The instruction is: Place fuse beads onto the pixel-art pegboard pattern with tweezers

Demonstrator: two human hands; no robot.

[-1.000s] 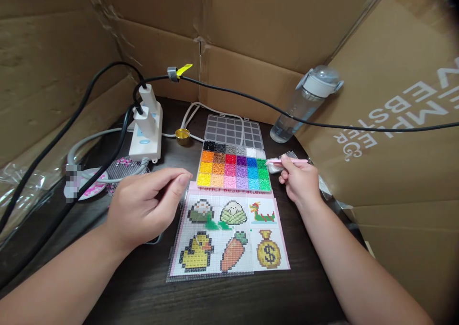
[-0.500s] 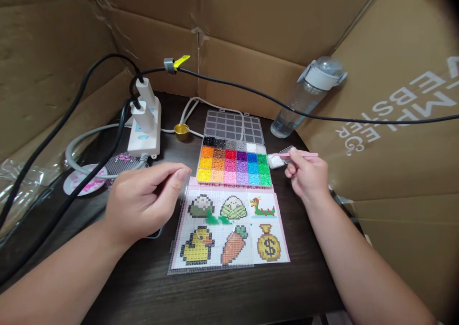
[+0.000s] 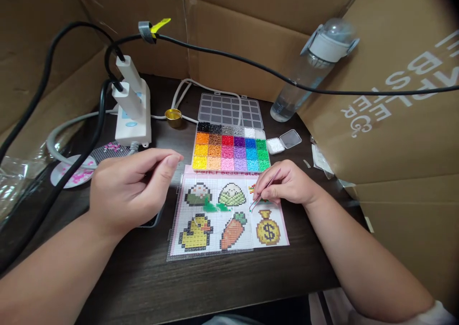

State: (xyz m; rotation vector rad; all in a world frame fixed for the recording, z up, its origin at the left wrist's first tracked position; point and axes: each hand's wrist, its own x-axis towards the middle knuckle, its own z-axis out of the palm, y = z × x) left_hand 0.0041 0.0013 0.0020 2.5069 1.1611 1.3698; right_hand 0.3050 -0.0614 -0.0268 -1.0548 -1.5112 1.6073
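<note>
Item 1, far left: crumpled clear plastic wrap (image 3: 14, 181) at the table's left edge, crossed by thick black cables (image 3: 46, 76).

Item 2: round white dish (image 3: 73, 172) with pink beads, touching a clear pegboard (image 3: 107, 151) bearing pink beads.

Item 3: white power strip (image 3: 132, 119), two white adapters plugged in. No readable marking.

Item 4: left hand (image 3: 125, 191), hovering above the dark table (image 3: 222, 286) just left of the pattern sheet; fingers loosely curled, thumb tip near forefinger, nothing visibly held.

Item 5: small gold cap (image 3: 173, 117), beside a white cord.

Item 6: black cable with grey band and yellow tag (image 3: 155, 26), strung across the whole scene above the tray.

Item 7: bead tray (image 3: 229, 150), compartments sorted by colour, clear lid folded back behind it.

Item 8: pattern sheet (image 3: 215, 219) under a clear pegboard, abutting the tray's near edge. Pink header line partly hidden, unreadable. Six pictures; the money bag (image 3: 267, 230) bears a "$". Green beads lie between the upper and lower rows.

Item 9: right hand (image 3: 287, 186), fingers pinched on pink tweezers (image 3: 265, 191), tip touching down at the sheet's upper right picture. Whether a bead is in the tip cannot be told.

Item 10: small open box of white beads (image 3: 275, 145), lid beside it.

Item 11: clear water bottle (image 3: 308, 71), white cap, leaning against cardboard.

Item 12: cardboard carton (image 3: 394, 105), white print upside down, partly legible "EER".

Open room: bare tabletop between sheet and near edge; cardboard walls close in the left, rear and right.
</note>
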